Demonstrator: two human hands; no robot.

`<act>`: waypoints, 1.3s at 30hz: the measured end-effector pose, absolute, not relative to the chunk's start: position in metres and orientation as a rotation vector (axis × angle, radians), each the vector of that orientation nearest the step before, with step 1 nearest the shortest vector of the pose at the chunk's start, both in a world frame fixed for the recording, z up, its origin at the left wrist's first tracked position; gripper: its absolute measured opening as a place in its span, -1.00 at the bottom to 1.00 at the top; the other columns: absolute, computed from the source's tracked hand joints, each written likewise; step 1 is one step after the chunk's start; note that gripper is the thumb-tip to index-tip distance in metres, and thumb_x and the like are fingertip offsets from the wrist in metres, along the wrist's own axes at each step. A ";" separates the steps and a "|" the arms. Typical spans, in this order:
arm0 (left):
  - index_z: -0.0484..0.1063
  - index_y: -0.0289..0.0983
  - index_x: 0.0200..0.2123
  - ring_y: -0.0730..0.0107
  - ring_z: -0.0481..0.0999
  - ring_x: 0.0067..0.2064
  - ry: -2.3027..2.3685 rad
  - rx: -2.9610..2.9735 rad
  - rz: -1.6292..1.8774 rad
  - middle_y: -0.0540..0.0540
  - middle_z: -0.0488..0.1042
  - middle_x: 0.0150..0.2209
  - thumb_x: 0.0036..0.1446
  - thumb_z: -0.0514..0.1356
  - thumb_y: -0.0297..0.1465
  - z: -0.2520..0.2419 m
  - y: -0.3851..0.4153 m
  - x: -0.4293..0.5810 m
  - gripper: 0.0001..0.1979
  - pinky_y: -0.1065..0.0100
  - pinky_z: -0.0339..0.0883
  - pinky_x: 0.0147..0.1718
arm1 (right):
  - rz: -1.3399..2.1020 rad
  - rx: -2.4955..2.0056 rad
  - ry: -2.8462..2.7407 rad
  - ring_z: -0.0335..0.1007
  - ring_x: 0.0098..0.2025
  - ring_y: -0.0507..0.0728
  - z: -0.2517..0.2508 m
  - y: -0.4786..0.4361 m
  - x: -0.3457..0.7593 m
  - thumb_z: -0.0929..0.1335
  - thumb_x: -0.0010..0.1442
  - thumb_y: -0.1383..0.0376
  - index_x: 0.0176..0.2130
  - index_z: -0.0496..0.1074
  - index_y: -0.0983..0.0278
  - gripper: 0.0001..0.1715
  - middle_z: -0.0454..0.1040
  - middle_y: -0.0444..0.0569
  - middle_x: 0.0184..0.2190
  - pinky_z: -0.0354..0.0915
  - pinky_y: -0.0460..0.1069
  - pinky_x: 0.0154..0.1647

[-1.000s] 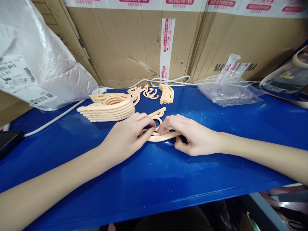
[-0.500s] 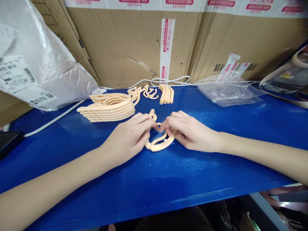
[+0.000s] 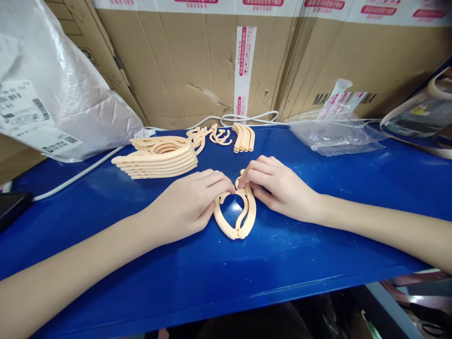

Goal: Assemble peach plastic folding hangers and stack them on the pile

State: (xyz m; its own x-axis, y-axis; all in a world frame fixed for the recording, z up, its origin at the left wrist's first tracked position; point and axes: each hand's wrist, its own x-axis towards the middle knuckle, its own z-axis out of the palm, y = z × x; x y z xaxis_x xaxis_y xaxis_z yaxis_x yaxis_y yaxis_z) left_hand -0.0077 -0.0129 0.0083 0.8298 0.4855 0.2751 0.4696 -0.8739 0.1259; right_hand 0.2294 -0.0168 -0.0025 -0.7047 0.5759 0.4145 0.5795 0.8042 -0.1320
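Note:
A beige plastic folding hanger (image 3: 250, 216) lies on the blue tabletop (image 3: 282, 263) in front of me, folded into a pointed loop with its joint towards me. My left hand (image 3: 192, 200) grips its left side, thumb and fingers closed around the upper part. On the other side, my right hand (image 3: 282, 190) pinches the hanger's top right end, where the small curled piece shows. The fingertips hide part of the upper section.
Behind my left hand stands a stack of folded beige hangers (image 3: 155, 164). Loose hooks (image 3: 221, 135) and several curved arm pieces (image 3: 244, 139) lie further back. A clear plastic bag (image 3: 339, 134), a white cable (image 3: 77, 176), a silver parcel (image 3: 81, 94) and cardboard boxes (image 3: 183, 61) surround the work area.
The hanger has turned so that its joint points towards me, and its loop is more fully visible. My right hand has shifted slightly up, to the hanger's top right end.

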 end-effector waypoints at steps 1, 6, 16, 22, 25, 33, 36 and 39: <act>0.39 -0.28 -0.05 0.23 0.45 -0.01 0.746 2.989 0.430 -0.14 0.49 -0.03 0.23 -0.07 -0.56 0.010 -0.013 -0.008 -0.67 0.19 0.37 -0.03 | 0.003 -0.879 -2.541 0.22 -0.19 0.14 -0.002 -0.017 0.229 0.19 0.27 0.47 -0.18 0.39 0.28 -0.76 0.43 -0.01 -0.24 0.11 0.04 -0.18; 0.38 -0.28 0.02 0.20 0.43 0.06 0.653 3.132 0.312 -0.16 0.47 0.05 0.24 -0.09 -0.57 0.014 -0.014 -0.011 -0.62 0.13 0.30 0.09 | 0.018 -0.928 -2.484 0.28 -0.22 0.12 0.000 -0.020 0.228 0.23 0.25 0.40 -0.26 0.41 0.28 -0.83 0.46 -0.02 -0.25 0.12 0.03 -0.19; 0.42 -0.30 -0.03 0.20 0.41 -0.02 0.579 3.178 0.389 -0.13 0.50 -0.05 0.24 0.01 -0.53 0.018 -0.016 -0.010 -0.71 0.18 0.32 -0.05 | 0.217 -1.021 -2.395 0.24 -0.49 -0.04 0.001 -0.023 0.228 0.29 0.29 0.16 -0.41 0.42 0.31 -0.67 0.35 -0.17 -0.55 0.08 -0.10 -0.45; 0.35 -0.34 0.06 0.22 0.42 0.01 0.570 3.099 0.474 -0.16 0.49 0.00 0.29 0.02 -0.50 0.010 -0.015 -0.006 -0.71 0.21 0.30 -0.01 | 0.177 -1.023 -2.320 0.27 -0.48 -0.05 0.003 -0.021 0.229 0.29 0.29 0.21 -0.38 0.46 0.33 -0.70 0.40 -0.14 -0.48 0.14 -0.11 -0.44; 0.33 -0.33 0.07 0.20 0.42 0.04 0.587 3.114 0.500 -0.17 0.49 0.02 0.34 0.02 -0.46 0.006 -0.015 -0.004 -0.72 0.18 0.28 0.02 | 0.193 -1.046 -2.275 0.33 -0.44 -0.04 0.004 -0.018 0.230 0.29 0.30 0.23 -0.36 0.46 0.33 -0.72 0.45 -0.12 -0.44 0.18 -0.11 -0.40; 0.27 -0.20 0.11 0.27 0.41 0.06 0.685 2.896 0.526 -0.08 0.44 0.05 0.30 0.15 -0.28 0.008 -0.017 -0.006 -0.65 0.26 0.28 0.02 | 0.257 -0.923 -2.238 0.35 -0.44 -0.06 0.001 -0.016 0.232 0.30 0.29 0.31 -0.36 0.45 0.35 -0.78 0.47 -0.12 -0.45 0.21 -0.14 -0.39; 0.19 -0.20 0.18 0.21 0.35 0.15 0.740 2.813 0.482 -0.12 0.34 0.18 0.24 0.18 -0.16 0.009 -0.015 -0.006 -0.49 0.22 0.25 0.10 | 0.337 -0.853 -2.250 0.37 -0.43 -0.05 0.002 -0.016 0.233 0.31 0.28 0.31 -0.35 0.46 0.37 -0.78 0.49 -0.10 -0.45 0.24 -0.15 -0.38; 0.15 -0.19 0.21 0.16 0.38 0.13 0.787 2.787 0.422 -0.13 0.36 0.15 0.20 0.19 -0.08 0.007 -0.014 -0.005 -0.40 0.20 0.29 0.07 | 0.404 -0.811 -2.245 0.38 -0.43 -0.05 0.003 -0.016 0.233 0.33 0.27 0.31 -0.34 0.47 0.38 -0.80 0.49 -0.09 -0.45 0.24 -0.15 -0.38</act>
State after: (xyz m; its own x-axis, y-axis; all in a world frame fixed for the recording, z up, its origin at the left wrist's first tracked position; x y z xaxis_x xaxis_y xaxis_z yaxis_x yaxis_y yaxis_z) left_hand -0.0053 -0.0141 0.0068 0.8161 0.5368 0.2140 0.4754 -0.8341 0.2797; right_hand 0.2329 -0.0164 0.0031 -0.5549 0.6544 0.5137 0.4342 0.7545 -0.4921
